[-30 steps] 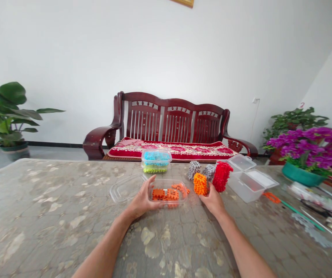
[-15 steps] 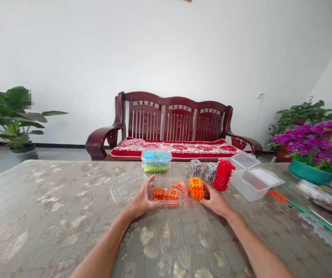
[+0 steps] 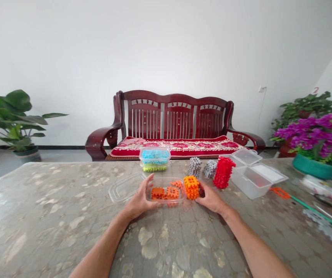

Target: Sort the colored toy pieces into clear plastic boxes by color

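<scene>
A clear plastic container (image 3: 166, 202) with darker orange interlocking building pieces (image 3: 172, 192) in it stands in front of me. Its left end is gripped by my left hand (image 3: 140, 199), thumb at the near side and fingers at the far side. My right hand (image 3: 210, 198) grips a lighter orange stack of building pieces (image 3: 191, 187) from the right, some fingers hidden behind it. That stack is upright, right beside the container's right end. A clear lid (image 3: 122, 190) lies left of the container.
Behind are a closed box of blue and green pieces (image 3: 155, 157), grey stacks (image 3: 194, 166) and a red stack (image 3: 223, 172). An open translucent box (image 3: 251, 184), a green stick (image 3: 313, 210) and a flower pot (image 3: 316, 168) are on the right.
My right hand has moved slightly left with the lighter orange stack, bringing it closer to the container. My left hand keeps its hold. The view has shifted a little.
</scene>
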{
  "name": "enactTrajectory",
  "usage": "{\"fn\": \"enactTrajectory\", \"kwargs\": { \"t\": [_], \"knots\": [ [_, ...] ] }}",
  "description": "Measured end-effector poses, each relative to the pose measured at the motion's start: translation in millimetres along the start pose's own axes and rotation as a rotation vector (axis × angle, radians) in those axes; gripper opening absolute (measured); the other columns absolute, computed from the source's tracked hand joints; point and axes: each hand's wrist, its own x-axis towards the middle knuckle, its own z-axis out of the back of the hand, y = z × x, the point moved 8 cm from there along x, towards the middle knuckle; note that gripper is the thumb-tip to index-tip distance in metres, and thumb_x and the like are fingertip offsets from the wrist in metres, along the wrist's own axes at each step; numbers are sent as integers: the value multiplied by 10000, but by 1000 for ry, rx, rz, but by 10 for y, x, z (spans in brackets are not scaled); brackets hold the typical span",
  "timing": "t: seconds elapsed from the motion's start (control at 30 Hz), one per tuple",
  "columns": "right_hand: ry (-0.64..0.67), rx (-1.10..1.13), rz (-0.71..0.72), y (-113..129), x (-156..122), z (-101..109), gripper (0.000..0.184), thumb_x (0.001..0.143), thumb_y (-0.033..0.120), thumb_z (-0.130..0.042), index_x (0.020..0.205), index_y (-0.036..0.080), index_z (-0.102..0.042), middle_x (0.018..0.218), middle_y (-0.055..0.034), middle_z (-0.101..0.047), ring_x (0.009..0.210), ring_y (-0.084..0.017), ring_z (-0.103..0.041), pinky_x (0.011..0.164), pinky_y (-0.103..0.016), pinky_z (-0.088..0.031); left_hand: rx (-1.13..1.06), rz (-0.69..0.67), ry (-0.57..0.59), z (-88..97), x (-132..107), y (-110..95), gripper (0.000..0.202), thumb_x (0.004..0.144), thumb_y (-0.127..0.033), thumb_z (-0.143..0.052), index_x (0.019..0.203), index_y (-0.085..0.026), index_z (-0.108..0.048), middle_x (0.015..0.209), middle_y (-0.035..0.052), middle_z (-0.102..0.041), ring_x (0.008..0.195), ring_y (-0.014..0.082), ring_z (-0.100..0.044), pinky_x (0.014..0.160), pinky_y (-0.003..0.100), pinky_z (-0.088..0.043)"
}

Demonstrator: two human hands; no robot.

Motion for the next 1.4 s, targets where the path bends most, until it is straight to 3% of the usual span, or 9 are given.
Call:
{"fn": "enactTrajectory", "kwargs": {
  "t": [0.17, 0.3, 0.4, 0.53, 0.7, 0.97, 1.17, 1.27, 1.4],
  "knots": [
    [-4, -89, -34, 35, 14, 206, 833, 618, 172, -682, 1423, 210, -470, 1341, -100, -612, 1031, -254, -637, 954, -436, -499, -30, 13, 8, -7, -1, 8, 1188, 568, -524, -883, 1515, -194, -247, 1539, 208, -336, 1406, 396, -377, 1150, 573, -344],
    [40, -158, 53, 247, 148, 426, 814, 664, 236, -700, 1443, 240, -461, 1420, -94, -556, 1217, -278, -555, 1049, -457, -424, -15, 4, 13, -11, 3, 20, 1187, 571, -504, -885, 1516, -193, -239, 1544, 210, -325, 1405, 394, -377, 1153, 577, -336],
    [105, -259, 123, 456, 275, 472, 760, 682, 299, -730, 1409, 239, -515, 1417, -94, -557, 1290, -288, -503, 1102, -465, -369, -10, -7, 5, -1, 4, 33, 1181, 568, -496, -888, 1515, -203, -248, 1551, 205, -313, 1391, 397, -393, 1142, 582, -349],
    [155, -409, 154, 650, 374, 412, 722, 655, 274, -737, 1359, 242, -578, 1350, -96, -607, 1225, -288, -554, 1088, -451, -387, -14, -21, 5, 2, 0, 42, 1175, 572, -515, -885, 1517, -216, -254, 1545, 193, -330, 1389, 388, -398, 1143, 571, -353],
    [178, -495, 133, 699, 390, 322, 704, 676, 253, -683, 1370, 246, -567, 1304, -89, -643, 1167, -283, -595, 1036, -430, -431, -32, -37, 12, -15, -4, 28, 1189, 567, -492, -901, 1514, -199, -244, 1525, 202, -352, 1392, 371, -397, 1154, 546, -351],
    [47, -355, 122, 763, 436, 355, 684, 691, 263, -696, 1358, 244, -547, 1218, -74, -681, 1133, -262, -605, 1012, -422, -443, -49, -55, -10, -8, -24, 19, 1167, 573, -434, -917, 1517, -221, -264, 1547, 185, -332, 1406, 351, -391, 1176, 530, -325],
    [112, -391, 159, 1091, 383, -61, 725, 650, 255, -744, 1352, 287, -566, 1197, -66, -658, 1102, -259, -595, 989, -383, -449, -78, -74, -21, -20, -36, -25, 1160, 579, -407, -921, 1517, -216, -267, 1514, 177, -390, 1400, 355, -402, 1177, 527, -325],
    [176, -438, 176, 1146, 364, -180, 716, 645, 272, -753, 1342, 273, -587, 1194, -80, -655, 1088, -268, -590, 978, -384, -449, -91, -74, -18, -25, -39, -46, 1152, 581, -406, -920, 1511, -208, -270, 1511, 180, -391, 1397, 361, -400, 1173, 534, -327],
    [145, -434, 143, 1015, 406, 9, 490, 718, 270, -677, 1207, 262, -680, 1177, -70, -681, 1109, -267, -588, 1004, -402, -436, -126, -62, 5, -46, -30, -26, 1180, 572, -424, -922, 1517, -204, -252, 1499, 190, -406, 1390, 371, -408, 1149, 553, -359]
  ]
}}
